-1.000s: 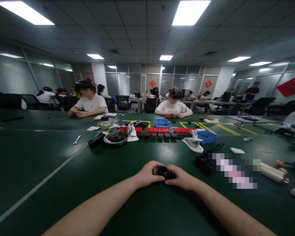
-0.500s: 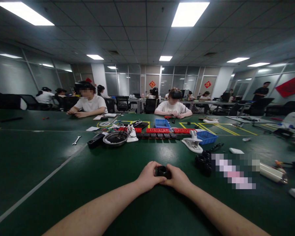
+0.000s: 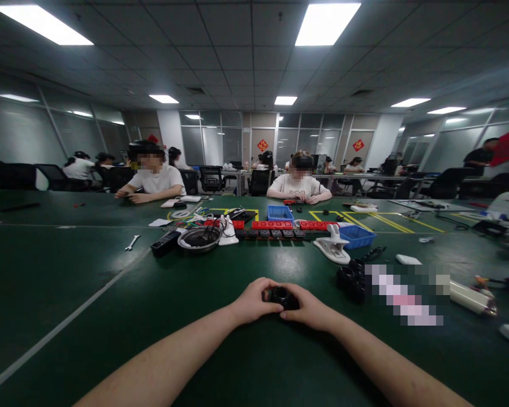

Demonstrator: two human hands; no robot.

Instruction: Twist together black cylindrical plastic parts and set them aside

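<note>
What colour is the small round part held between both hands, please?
Black; the small round part, gripped by left hand and right hand, shows in the head view.

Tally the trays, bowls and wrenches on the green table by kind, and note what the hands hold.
Blue trays: 2
Metal bowl: 1
Wrench: 1
Total: 4
The left hand and right hand together hold one small black part.

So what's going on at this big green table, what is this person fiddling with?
The person wearing the camera has both hands on one small black round part, the left hand and the right hand gripping it from either side, low over the green table. More black parts sit just to the right. Further off lie a metal bowl, red and black blocks and blue bins. Two other people sit across.
</note>
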